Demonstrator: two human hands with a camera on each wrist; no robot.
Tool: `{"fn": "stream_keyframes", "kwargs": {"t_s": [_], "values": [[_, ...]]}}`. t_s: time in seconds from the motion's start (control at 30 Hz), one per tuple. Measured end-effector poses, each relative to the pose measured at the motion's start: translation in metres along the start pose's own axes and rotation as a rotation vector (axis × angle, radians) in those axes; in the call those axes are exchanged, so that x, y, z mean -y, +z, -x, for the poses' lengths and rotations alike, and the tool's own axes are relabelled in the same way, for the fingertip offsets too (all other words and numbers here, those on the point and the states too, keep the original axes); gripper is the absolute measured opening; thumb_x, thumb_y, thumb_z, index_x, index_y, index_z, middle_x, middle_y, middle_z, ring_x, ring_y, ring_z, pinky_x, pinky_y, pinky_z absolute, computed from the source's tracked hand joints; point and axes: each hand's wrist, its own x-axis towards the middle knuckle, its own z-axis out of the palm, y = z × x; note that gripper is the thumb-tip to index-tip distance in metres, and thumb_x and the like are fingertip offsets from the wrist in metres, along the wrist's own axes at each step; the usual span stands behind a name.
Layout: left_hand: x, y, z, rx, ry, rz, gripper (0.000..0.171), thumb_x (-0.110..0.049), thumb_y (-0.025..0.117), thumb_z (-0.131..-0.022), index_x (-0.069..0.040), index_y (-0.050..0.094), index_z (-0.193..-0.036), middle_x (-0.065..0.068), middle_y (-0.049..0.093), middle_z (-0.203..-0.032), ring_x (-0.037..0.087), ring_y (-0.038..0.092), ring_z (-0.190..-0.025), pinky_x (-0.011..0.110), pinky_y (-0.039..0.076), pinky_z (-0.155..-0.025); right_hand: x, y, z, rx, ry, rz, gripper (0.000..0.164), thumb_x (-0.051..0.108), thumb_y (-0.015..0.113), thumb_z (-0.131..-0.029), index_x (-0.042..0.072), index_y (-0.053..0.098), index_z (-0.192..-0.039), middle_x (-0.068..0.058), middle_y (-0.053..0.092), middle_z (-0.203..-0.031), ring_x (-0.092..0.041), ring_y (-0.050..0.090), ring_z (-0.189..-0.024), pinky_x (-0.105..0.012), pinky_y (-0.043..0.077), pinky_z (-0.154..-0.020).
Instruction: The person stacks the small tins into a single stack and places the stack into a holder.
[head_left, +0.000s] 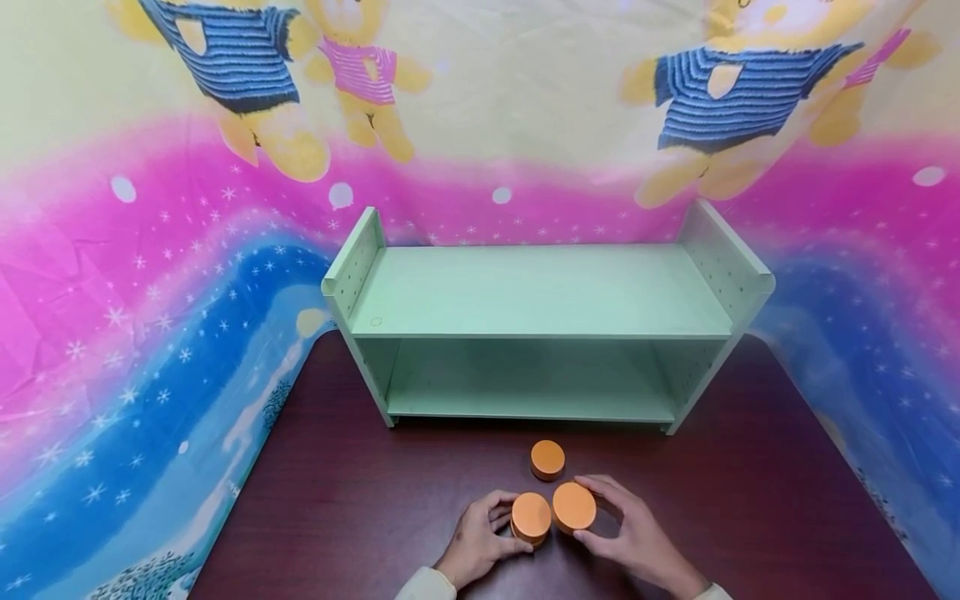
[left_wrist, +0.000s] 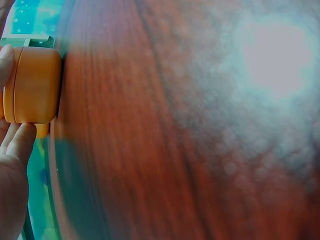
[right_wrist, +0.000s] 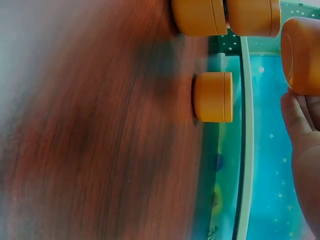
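Two orange round lidded jars stand one on top of the other on the table; the upper jar [head_left: 531, 515] shows its flat lid in the head view, and the lower jar [left_wrist: 37, 85] fills the left edge of the left wrist view. My left hand [head_left: 480, 540] holds this stack from the side, thumb in front and fingers behind. Just to the right, my right hand [head_left: 636, 533] pinches another orange jar [head_left: 574, 507] between thumb and fingers. The right wrist view shows that jar raised off the table, about level with the stack's top. Behind both hands, a single orange jar [head_left: 547, 460] stands upright.
A pale green two-tier shelf [head_left: 540, 292] stands at the back of the dark red-brown table [head_left: 337, 500], beyond the jars. A printed cloth [head_left: 187, 333] with bears and snowflakes hangs around the table on the sides and back.
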Motion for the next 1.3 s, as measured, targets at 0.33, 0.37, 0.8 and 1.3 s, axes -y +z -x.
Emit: {"fn": "stream_keyframes", "kwargs": {"t_s": [0.33,0.37,0.8,1.3], "values": [[0.001,0.000,0.001,0.003,0.036,-0.017,0.057,0.006,0.089,-0.067,0.000,0.063,-0.117,0.014,0.066,-0.123,0.023,0.064,-0.114,0.027,0.053,-0.096,-0.002,0.004,-0.004,-0.008,0.008,-0.056,0.060,0.004,0.087,-0.076,-0.006,0.058,-0.127,-0.012,0.063,-0.120,-0.007,0.061,-0.112,-0.017,0.051,-0.094],[0.001,0.000,0.001,0.002,0.033,-0.016,0.057,0.006,0.089,-0.067,0.000,0.064,-0.117,0.013,0.066,-0.123,0.022,0.064,-0.114,0.027,0.053,-0.096,-0.002,0.005,-0.004,-0.008,0.000,-0.059,0.060,0.003,0.087,-0.076,-0.007,0.057,-0.127,-0.012,0.063,-0.119,-0.007,0.061,-0.112,-0.017,0.051,-0.094],[0.000,-0.001,0.000,0.014,0.041,-0.011,0.056,0.008,0.088,-0.067,0.001,0.063,-0.117,0.015,0.065,-0.124,0.023,0.063,-0.116,0.027,0.052,-0.098,0.001,0.011,-0.008,-0.012,-0.069,-0.089,0.058,0.000,0.085,-0.077,-0.002,0.059,-0.128,-0.014,0.063,-0.120,-0.010,0.060,-0.114,-0.017,0.049,-0.097],[-0.001,-0.001,0.000,-0.001,0.041,-0.053,0.055,0.006,0.089,-0.067,-0.001,0.064,-0.116,0.013,0.066,-0.122,0.023,0.064,-0.114,0.028,0.053,-0.097,0.001,0.021,-0.015,0.000,-0.098,-0.097,0.063,-0.002,0.086,-0.075,0.002,0.058,-0.131,-0.015,0.063,-0.122,-0.013,0.060,-0.114,-0.017,0.049,-0.098]]}}
